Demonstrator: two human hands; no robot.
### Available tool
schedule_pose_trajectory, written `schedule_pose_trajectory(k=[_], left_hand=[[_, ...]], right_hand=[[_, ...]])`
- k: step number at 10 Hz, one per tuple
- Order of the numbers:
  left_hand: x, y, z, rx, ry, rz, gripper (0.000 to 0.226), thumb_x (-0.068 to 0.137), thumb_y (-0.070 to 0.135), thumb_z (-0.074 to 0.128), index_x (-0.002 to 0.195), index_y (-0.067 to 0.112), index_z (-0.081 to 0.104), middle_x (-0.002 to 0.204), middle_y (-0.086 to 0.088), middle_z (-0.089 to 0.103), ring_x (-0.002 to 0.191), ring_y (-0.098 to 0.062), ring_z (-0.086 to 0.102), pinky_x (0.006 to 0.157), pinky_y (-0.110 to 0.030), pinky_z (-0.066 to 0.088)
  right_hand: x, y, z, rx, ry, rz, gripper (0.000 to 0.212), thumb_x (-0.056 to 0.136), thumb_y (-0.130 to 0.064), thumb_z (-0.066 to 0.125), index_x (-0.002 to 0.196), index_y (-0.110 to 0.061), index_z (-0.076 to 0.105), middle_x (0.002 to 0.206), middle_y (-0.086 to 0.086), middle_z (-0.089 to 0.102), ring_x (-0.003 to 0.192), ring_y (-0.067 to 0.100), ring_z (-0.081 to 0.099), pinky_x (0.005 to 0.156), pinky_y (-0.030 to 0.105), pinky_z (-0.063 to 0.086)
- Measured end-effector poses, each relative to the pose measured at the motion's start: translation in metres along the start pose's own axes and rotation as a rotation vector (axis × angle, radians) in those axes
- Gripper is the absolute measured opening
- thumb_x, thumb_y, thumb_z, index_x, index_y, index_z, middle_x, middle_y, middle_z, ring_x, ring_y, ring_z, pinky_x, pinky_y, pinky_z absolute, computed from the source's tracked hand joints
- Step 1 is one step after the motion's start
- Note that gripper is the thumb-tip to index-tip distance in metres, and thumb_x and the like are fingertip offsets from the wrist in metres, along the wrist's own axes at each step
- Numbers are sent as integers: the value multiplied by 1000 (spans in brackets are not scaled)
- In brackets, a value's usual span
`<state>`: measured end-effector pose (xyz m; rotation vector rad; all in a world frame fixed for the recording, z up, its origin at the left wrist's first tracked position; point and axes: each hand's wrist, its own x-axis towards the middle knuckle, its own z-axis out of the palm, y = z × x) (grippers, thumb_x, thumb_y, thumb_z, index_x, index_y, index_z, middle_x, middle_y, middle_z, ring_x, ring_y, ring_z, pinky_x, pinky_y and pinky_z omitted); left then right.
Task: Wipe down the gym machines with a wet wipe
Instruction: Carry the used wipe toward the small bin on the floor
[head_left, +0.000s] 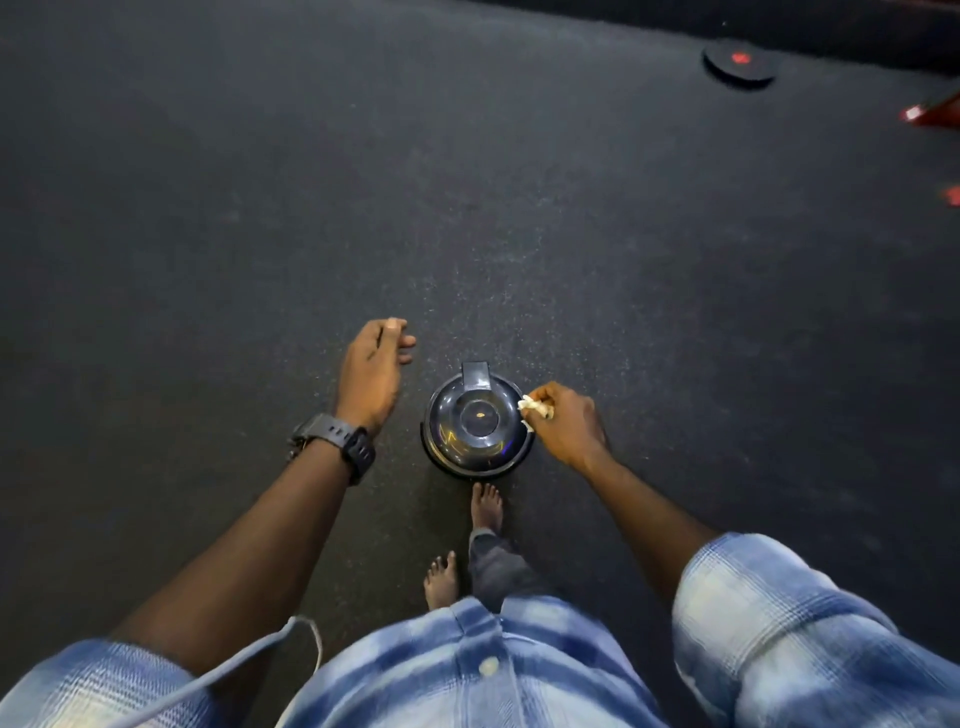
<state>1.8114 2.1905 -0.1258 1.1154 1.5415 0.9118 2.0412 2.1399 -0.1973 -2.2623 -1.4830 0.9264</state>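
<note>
A crumpled white wet wipe (535, 408) is pinched in my right hand (563, 423), which hovers at the right rim of a round black lidded bin (475, 421) standing on the floor. The bin's domed lid has a flat tab at its far side. My left hand (371, 371), with a black watch on the wrist, hangs to the left of the bin with fingers loosely curled and nothing in it.
Dark speckled rubber floor (467, 208) spreads all around. My bare feet (485, 506) stand just behind the bin. A black weight plate with a red centre (740, 62) lies far right, near red equipment parts (935, 111) at the right edge.
</note>
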Motion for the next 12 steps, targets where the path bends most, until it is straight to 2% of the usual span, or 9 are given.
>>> schedule_pose_trajectory(k=[1,3,5,6,8,9,10,11,12], left_hand=[[12,4,5,-14,-19,7,25,105,32,36,108,21,58,115,-9,64,100,-19,61,90,-35,49],[20,3,27,-9,-80,11,27,105,34,36,110,20,58,109,-4,64,100,-19,61,89,-35,49],[21,3,38,-2,-108,11,30,105,32,36,116,15,58,109,-4,63,98,-17,59,88,-33,48],[23,5,41,12,-115,-4,30,105,32,35,116,16,58,112,-5,63,100,-18,60,89,-35,48],[31,6,47,10,-126,-4,27,105,34,36,109,20,59,109,-4,65,94,-13,62,84,-34,49],[35,3,47,17,-131,-5,29,105,34,36,111,19,59,109,-4,65,97,-16,62,87,-35,51],[37,3,42,33,-118,-11,30,104,35,36,113,19,60,108,-2,66,95,-13,63,85,-34,49],[40,-1,35,36,-108,-10,29,105,35,35,110,20,59,107,-1,65,93,-11,62,85,-33,49],[43,1,31,34,-86,-24,29,105,34,35,111,19,58,109,-3,65,96,-14,62,85,-33,49]], right_hand=[[7,0,-1,3,-10,11,18,85,-35,70,101,-27,66,95,2,71,84,20,65,75,34,55],[17,1,-12,5,17,28,18,86,-35,70,101,-26,66,96,2,71,84,18,65,74,32,54],[23,-3,-17,28,23,12,19,87,-32,69,104,-23,65,96,1,69,84,16,62,69,25,46],[23,-3,-17,0,27,3,22,88,-30,69,108,-20,65,100,2,69,88,15,63,75,30,51],[28,4,-13,-12,36,22,24,84,-29,72,105,-18,68,106,4,69,95,18,62,82,32,51],[37,1,-6,-1,-3,19,34,76,-28,80,107,-19,67,108,5,68,94,17,63,81,30,53],[47,-11,-5,31,-110,9,59,69,-29,86,123,-20,61,120,3,65,105,18,61,90,32,52],[56,-19,-5,18,-145,-23,72,70,-30,85,134,-21,53,132,6,58,121,22,54,98,33,44],[61,-18,-5,19,-89,0,62,75,-31,81,131,-20,56,133,6,58,123,22,53,100,35,44]])
